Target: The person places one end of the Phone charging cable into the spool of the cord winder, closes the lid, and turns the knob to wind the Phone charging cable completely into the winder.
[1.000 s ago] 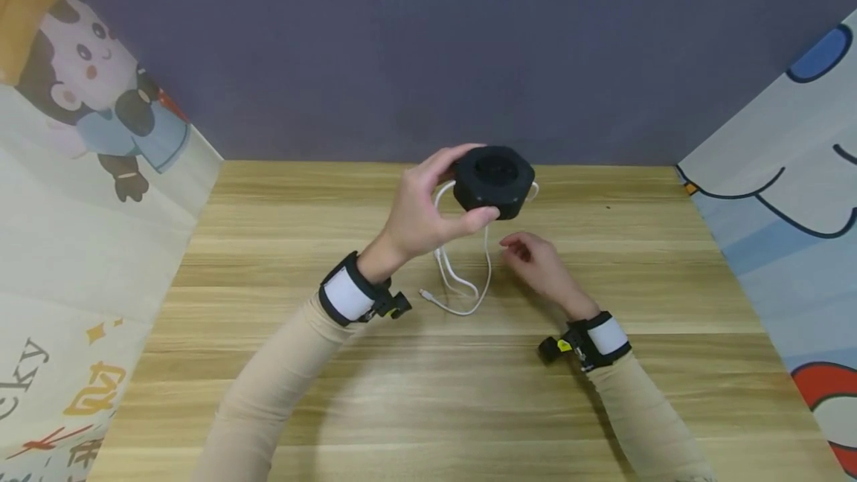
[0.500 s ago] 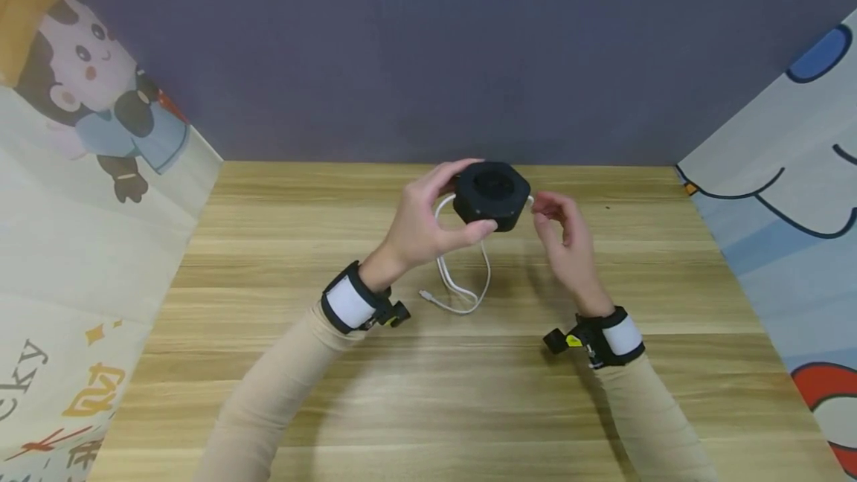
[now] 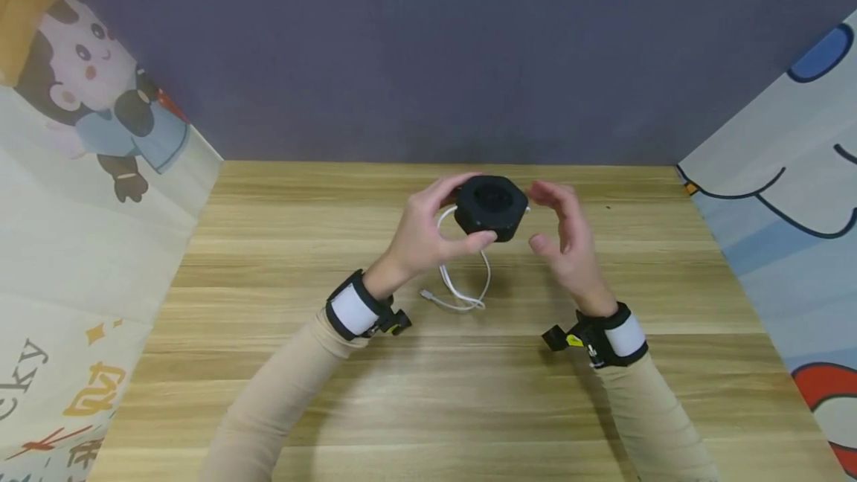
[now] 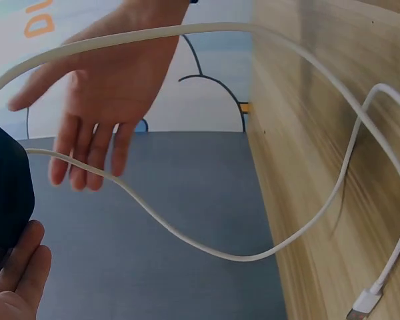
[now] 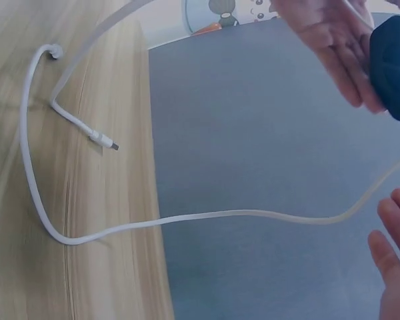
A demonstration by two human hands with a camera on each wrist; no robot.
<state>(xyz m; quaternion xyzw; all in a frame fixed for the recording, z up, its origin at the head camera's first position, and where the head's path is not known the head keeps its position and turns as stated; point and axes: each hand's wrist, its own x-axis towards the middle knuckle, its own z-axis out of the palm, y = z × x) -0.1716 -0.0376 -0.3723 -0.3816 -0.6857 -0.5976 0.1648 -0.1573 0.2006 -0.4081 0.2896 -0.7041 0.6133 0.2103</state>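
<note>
Above the far desk [image 3: 643, 222], left hand [image 3: 428, 233] clamps black block [image 3: 492, 210], likely stiff, best pinched at opposite sides; right hand [image 3: 574, 255] hovers beside, grip apart.

The black block [image 4: 7, 183] — in both wrist views — is cut off.

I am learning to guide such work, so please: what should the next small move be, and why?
Probably the right hand should gently pinch the white cable close to the black block: the left hand holds the block, the right hand is free beside it, and the cable runs in loose curves.
</note>
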